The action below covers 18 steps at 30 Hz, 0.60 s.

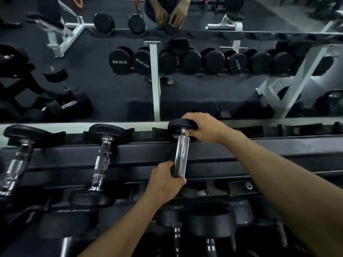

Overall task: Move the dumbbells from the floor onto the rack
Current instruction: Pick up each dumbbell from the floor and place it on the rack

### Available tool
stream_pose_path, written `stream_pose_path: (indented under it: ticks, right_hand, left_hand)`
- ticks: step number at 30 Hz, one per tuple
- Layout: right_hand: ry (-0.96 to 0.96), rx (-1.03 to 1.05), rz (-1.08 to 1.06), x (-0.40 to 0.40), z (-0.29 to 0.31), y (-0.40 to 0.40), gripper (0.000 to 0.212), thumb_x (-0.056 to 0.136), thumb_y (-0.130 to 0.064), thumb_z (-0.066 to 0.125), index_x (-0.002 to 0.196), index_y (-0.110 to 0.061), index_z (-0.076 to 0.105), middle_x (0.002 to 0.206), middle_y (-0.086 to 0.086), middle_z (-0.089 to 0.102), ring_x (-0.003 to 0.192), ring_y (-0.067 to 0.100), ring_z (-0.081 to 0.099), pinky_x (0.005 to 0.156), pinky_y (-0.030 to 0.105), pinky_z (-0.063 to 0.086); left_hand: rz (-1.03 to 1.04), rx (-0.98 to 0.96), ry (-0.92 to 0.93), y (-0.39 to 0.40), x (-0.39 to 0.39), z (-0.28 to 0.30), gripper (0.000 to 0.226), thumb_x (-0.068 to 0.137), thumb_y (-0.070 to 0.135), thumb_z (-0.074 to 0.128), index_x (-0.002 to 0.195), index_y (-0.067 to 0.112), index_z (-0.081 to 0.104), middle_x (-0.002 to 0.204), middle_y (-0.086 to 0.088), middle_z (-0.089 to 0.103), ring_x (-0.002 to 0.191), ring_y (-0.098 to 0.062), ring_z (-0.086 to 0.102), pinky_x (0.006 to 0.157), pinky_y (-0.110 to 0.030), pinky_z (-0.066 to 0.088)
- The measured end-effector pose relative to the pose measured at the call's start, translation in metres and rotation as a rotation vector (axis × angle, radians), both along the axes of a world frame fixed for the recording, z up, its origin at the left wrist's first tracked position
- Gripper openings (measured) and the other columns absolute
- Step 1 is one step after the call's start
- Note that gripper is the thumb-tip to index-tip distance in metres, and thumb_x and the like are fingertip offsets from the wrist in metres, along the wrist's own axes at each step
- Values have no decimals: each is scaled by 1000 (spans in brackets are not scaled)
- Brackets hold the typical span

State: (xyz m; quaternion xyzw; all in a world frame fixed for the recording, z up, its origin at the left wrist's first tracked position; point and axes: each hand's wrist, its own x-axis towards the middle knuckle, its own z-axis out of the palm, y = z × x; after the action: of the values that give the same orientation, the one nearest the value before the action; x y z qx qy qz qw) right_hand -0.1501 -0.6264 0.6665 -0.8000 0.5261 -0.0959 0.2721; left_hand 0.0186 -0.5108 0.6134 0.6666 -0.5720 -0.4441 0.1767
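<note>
head view: a dumbbell (181,156) lies across the top tier of the rack (259,151), its knurled chrome handle running from the near rail to the far rail. the left hand (165,182) is wrapped around the near end of that handle, fingers curled shut on it, hiding the near head of the weight. the right hand (204,128) grips the far black head, fingers closed over its top edge, where it sits at the back of the rack just in front of the mirror (204,93). both forearms reach in from the bottom of the frame, the right one long and diagonal.

to the left on the same tier lie two more dumbbells: a second dumbbell (101,164) resting in its cradles, and a third dumbbell (16,164) near the left edge, partly cut off. on the lower tier, beneath the hands, several heavier black weights (209,223) sit side by side with their handles pointing toward the camera.

the mirror behind the rack shows the reflected hands on the weight, rows of black dumbbell heads with reversed weight lettering, a white frame, and the dark floor (111,93).
</note>
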Motion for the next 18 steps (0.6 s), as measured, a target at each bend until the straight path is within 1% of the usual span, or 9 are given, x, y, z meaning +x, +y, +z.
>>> stream_pose_path:
  ticks: [2, 5, 8, 10, 11, 12, 13, 16, 18]
  right_hand:
    - [0, -7, -24, 1, 0, 2, 22, 86, -18, 63, 106, -27, 60, 93, -7, 64, 86, 14, 61, 80, 37, 52]
    - [9, 1, -69, 4, 3, 7, 21, 86, -18, 63, 106, -24, 61, 92, -4, 65, 84, 14, 62, 76, 32, 52]
    - [32, -7, -105, 5, 11, 15, 26, 84, -21, 65, 109, -24, 61, 93, -4, 65, 85, 14, 62, 74, 28, 49]
    - [64, -30, -134, 4, 16, 22, 33, 84, -25, 66, 116, -22, 59, 101, -1, 65, 92, 17, 62, 79, 28, 48]
    - [86, -51, -147, 4, 20, 27, 38, 84, -28, 67, 120, -20, 58, 106, 1, 64, 96, 19, 61, 82, 28, 47]
    - [106, -71, -164, 4, 24, 32, 43, 84, -30, 67, 124, -19, 57, 111, 3, 62, 101, 21, 59, 86, 27, 45]
    - [118, -82, -187, 4, 29, 38, 47, 84, -31, 67, 127, -18, 55, 114, 4, 60, 105, 21, 58, 90, 28, 43]
    - [156, -90, -248, 2, 46, 62, 53, 83, -32, 68, 132, -18, 51, 122, 7, 57, 115, 24, 55, 99, 34, 43]
    - [187, -81, -290, 0, 57, 84, 56, 84, -33, 68, 135, -19, 49, 126, 7, 55, 118, 25, 53, 100, 36, 43]
  left_hand:
    - [-17, 2, 2, 0, 1, 1, 23, 77, 21, 73, 99, 18, 67, 86, 5, 70, 79, -11, 67, 74, -30, 56]
    - [-61, 7, 9, 1, 2, 5, 21, 81, 24, 69, 100, 17, 66, 85, 5, 71, 80, -11, 67, 78, -32, 56]
    - [-76, -28, 24, 3, 8, 10, 19, 85, 27, 68, 102, 20, 64, 86, 12, 69, 82, -8, 66, 80, -28, 55]
    - [-93, -61, 12, 4, 13, 17, 25, 88, 29, 67, 112, 25, 59, 97, 14, 65, 91, -6, 62, 83, -22, 50]
    - [-117, -81, -17, 5, 16, 20, 36, 89, 32, 65, 123, 24, 56, 107, 11, 63, 99, -8, 60, 87, -22, 48]
    - [-154, -106, -59, 6, 19, 23, 44, 90, 35, 64, 130, 21, 53, 116, 6, 60, 106, -11, 58, 90, -25, 46]
    - [-197, -137, -101, 8, 21, 28, 46, 91, 37, 62, 132, 20, 52, 120, 4, 58, 110, -12, 56, 92, -27, 46]
    - [-336, -282, -205, 18, 23, 42, 39, 93, 41, 56, 128, 23, 53, 117, 4, 57, 104, -11, 54, 87, -30, 49]
    - [-424, -354, -248, 28, 22, 52, 44, 94, 42, 53, 134, 23, 50, 120, 2, 55, 108, -14, 52, 88, -33, 49]
